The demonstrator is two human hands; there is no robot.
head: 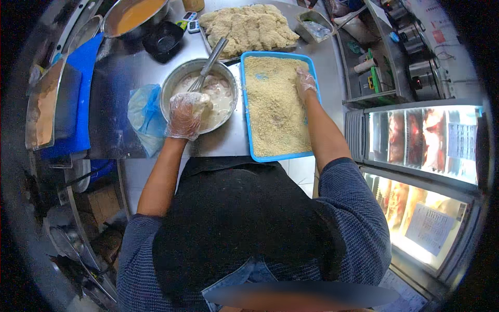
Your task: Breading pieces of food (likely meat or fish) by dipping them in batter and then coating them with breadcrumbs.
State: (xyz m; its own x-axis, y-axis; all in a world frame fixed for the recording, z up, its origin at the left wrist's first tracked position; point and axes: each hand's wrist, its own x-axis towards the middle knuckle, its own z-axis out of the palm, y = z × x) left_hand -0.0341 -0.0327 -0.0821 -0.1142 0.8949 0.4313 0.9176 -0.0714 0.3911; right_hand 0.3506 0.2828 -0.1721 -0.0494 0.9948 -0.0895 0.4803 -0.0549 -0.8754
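My left hand, in a clear plastic glove, is over the near left part of a round metal bowl of white batter. Its fingers curl round a pale, batter-coated piece; what the piece is cannot be told. A metal whisk leans in the bowl, its wires partly in the batter among pinkish pieces. My right hand, also gloved, rests against breadcrumbs at the right side of a blue plastic tray; its fingertips are partly hidden by crumbs.
Crumb-coated pieces are heaped on a metal tray behind. A blue plastic bag lies left of the bowl. A black bowl, timers, a pan of orange liquid and a small metal container stand farther back. Lit glass-fronted cabinets are at right.
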